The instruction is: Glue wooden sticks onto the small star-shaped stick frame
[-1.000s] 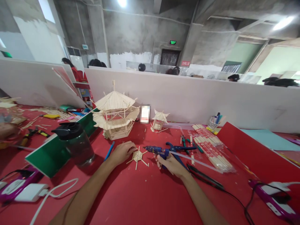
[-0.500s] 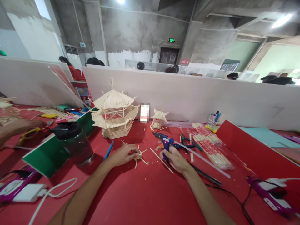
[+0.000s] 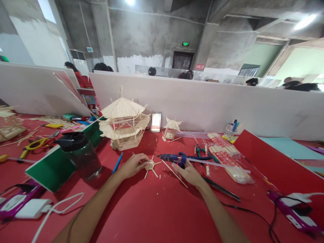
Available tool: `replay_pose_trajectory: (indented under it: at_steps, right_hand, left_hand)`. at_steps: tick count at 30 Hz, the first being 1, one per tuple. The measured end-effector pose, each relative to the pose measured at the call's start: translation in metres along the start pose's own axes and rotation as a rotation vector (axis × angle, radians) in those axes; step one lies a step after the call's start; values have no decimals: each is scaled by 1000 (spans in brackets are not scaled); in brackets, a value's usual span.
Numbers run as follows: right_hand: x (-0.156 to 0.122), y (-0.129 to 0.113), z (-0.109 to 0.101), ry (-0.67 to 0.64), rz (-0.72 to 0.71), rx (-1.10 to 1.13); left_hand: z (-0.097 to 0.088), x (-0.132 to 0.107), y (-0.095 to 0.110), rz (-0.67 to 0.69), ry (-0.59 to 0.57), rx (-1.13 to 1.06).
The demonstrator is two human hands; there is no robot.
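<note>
Taking the six-spoked stick frame [image 3: 151, 165] on the red table [image 3: 154, 216] as clock centre, the left hand [image 3: 138, 164] sits at nine, fingertips bunched over it — pinching or not, I cannot tell — while near three the right hand's [image 3: 188, 173] fingers wrap the blue glue gun [image 3: 172, 158].

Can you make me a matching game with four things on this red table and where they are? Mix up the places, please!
Things:
1. Glue gun
2. Bottle
3. Small stick house
4. Stick star

Places:
A. Standing at the back, to the right of the bigger stick house
B. Lying flat by the left hand
C. Held in the right hand
D. Standing beside the green board

Right pairs: 1-C, 2-D, 3-A, 4-B
</note>
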State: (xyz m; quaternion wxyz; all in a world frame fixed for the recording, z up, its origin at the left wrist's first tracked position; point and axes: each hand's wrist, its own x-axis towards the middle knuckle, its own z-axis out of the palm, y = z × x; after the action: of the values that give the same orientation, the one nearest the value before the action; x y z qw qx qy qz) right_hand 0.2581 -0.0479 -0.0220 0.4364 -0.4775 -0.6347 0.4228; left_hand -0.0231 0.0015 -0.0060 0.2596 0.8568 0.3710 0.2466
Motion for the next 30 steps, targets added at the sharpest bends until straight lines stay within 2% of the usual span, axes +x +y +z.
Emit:
replay_pose_trajectory:
  at_steps: [8, 13, 18, 24, 30]
  right_hand:
    - [-6, -12, 9, -364, -259, -449]
    - [-5, -9, 16, -345, -329, -633]
    - [-7, -11, 19, -345, -385, -694]
    - [-6, -5, 26, -292, -458, -766]
    - [-5, 1, 29, -263, -440, -770]
  left_hand:
    - [-1, 2, -6, -119, 103, 50]
    - [1, 3, -5, -138, 101, 60]
    - [6, 3, -1, -116, 78, 107]
    - [17, 4, -8, -63, 85, 176]
    - [22, 7, -8, -7, 80, 133]
